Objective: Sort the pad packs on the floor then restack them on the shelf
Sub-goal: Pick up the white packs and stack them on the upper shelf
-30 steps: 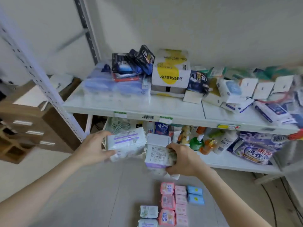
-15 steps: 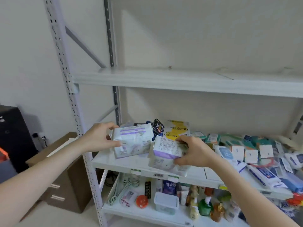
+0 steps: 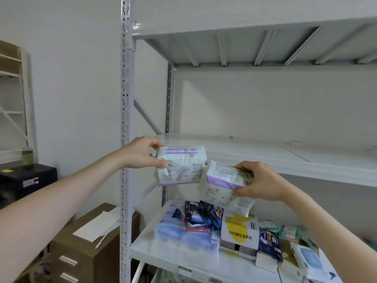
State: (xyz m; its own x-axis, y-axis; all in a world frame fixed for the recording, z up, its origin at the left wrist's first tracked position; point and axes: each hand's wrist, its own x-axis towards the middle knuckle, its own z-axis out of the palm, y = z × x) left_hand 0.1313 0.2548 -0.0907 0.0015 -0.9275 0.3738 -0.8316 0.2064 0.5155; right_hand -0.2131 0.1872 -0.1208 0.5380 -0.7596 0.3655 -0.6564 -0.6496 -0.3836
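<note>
My left hand [image 3: 140, 153] grips a white and purple pad pack [image 3: 180, 165] by its left end, holding it at the front left corner of a bare white shelf board [image 3: 285, 158]. My right hand [image 3: 259, 181] holds a second white and purple pad pack [image 3: 221, 181], possibly with another pack under it, slightly lower and to the right. The two packs almost touch. Both are level with the shelf's front edge.
The shelf below carries blue packs [image 3: 181, 235], dark sachets [image 3: 204, 215], a white and yellow box [image 3: 239, 231] and more packets to the right. A perforated grey upright [image 3: 124, 139] stands left of my hands. A brown cardboard box [image 3: 91, 246] and a black unit [image 3: 26, 180] sit further left.
Both hands have lifted the packs from low near the floor, past the stocked shelf, up to the bare shelf. The view has tilted upward and the floor packs have left view.
</note>
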